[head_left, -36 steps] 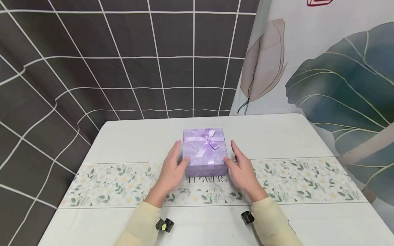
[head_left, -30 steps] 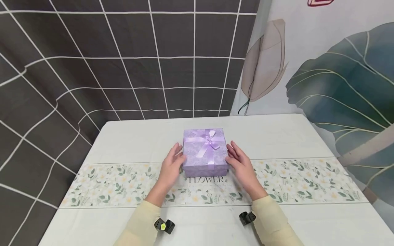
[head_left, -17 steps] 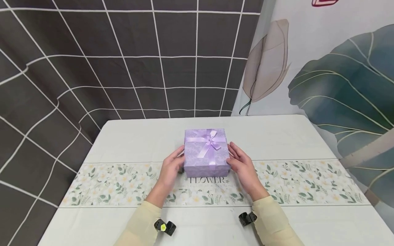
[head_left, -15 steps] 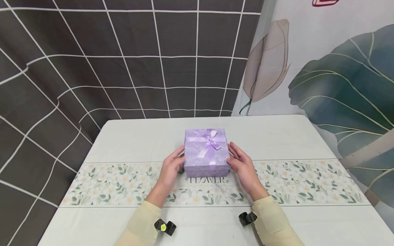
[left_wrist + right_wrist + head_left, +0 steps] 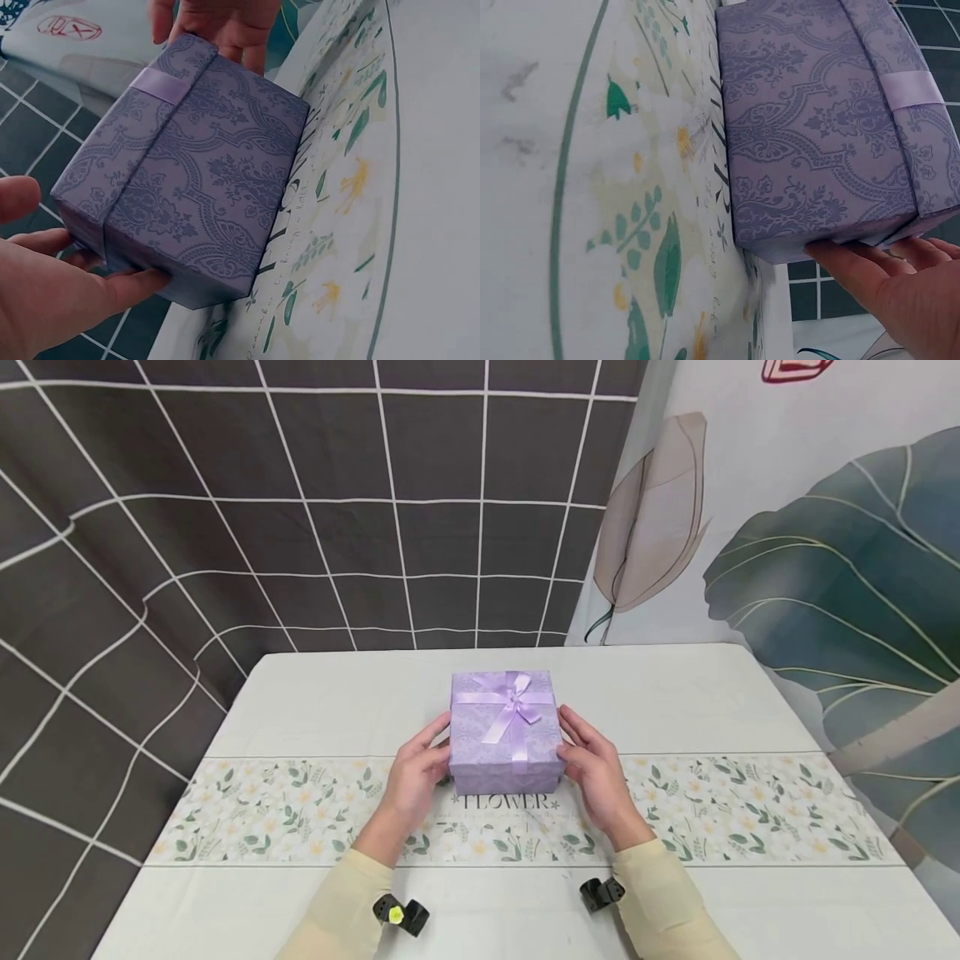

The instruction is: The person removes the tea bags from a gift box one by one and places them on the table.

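Note:
A purple patterned gift box (image 5: pixel 480 727) with a lid and a lilac ribbon bow (image 5: pixel 512 700) is upright at the middle of the table. My left hand (image 5: pixel 408 781) holds its left side, and my right hand (image 5: pixel 597 777) holds its right side. In the left wrist view the left thumb and fingers lie against the side of the gift box (image 5: pixel 202 165), beside the lid seam. From the right wrist view, the right hand (image 5: pixel 907 292) has thumb and fingers on the opposite side. Some fingertips are hidden behind the box.
A white table cover (image 5: pixel 337 702) has a floral band (image 5: pixel 285 810) with the word FLOWER in front of the box. Behind stands a dark grid-patterned curtain (image 5: pixel 435 535), and at right a leaf-printed curtain (image 5: pixel 855 568). Black cameras (image 5: pixel 401 914) sit on both wrists.
Both hands have closed in from beside the gift box to its sides, with the thumbs coming off its top edges. The box looks slightly higher and larger now.

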`<state>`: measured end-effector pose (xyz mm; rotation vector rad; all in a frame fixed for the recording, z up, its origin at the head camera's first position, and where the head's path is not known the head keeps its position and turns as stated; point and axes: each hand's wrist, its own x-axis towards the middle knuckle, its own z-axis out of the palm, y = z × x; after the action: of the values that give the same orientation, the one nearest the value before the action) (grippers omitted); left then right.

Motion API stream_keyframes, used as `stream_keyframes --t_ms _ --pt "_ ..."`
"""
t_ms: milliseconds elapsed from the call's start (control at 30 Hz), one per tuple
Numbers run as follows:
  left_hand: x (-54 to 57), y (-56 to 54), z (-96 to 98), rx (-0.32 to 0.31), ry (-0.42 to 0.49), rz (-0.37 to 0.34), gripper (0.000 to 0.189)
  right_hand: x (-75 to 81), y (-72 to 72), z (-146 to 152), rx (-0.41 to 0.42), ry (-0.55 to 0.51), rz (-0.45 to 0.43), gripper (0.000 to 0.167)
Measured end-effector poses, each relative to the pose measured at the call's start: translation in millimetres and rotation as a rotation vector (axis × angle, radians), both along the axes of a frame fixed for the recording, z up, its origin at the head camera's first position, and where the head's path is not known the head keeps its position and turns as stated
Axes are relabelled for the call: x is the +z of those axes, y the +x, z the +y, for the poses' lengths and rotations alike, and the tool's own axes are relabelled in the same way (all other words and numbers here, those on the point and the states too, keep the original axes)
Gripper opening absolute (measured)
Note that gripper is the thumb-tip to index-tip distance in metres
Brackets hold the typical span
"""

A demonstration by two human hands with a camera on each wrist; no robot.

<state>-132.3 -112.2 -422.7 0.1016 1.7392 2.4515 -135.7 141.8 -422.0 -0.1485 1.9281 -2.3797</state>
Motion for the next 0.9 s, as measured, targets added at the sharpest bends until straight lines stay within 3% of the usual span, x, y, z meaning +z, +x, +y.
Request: stream_keyframes --t_ms 200,333,533,733,900 --pt "3.9 1.0 -1.1 0.001 0.034 -0.005 0.056 1.8 1.0 -1 -0.03 -0.016 0.019 0.059" --pt "6.5 1.8 -0.9 0.007 0.022 0.032 0.056 2.7 1.3 -2 -0.047 -0.005 0.048 0.059" --pt "13.0 4.6 0.0 0.082 -0.136 0.109 0.053 8.5 1.8 -5 -0.117 0.131 0.116 0.054" --pt "31.8 10.2 -1.4 0.151 -0.219 0.143 0.052 24.9 3.2 -11 -0.128 0.212 0.17 0.055" --pt "52.4 14.6 -10.6 0.214 -0.287 0.143 0.05 42.5 3.0 -18 -0.08 0.205 0.151 0.058"
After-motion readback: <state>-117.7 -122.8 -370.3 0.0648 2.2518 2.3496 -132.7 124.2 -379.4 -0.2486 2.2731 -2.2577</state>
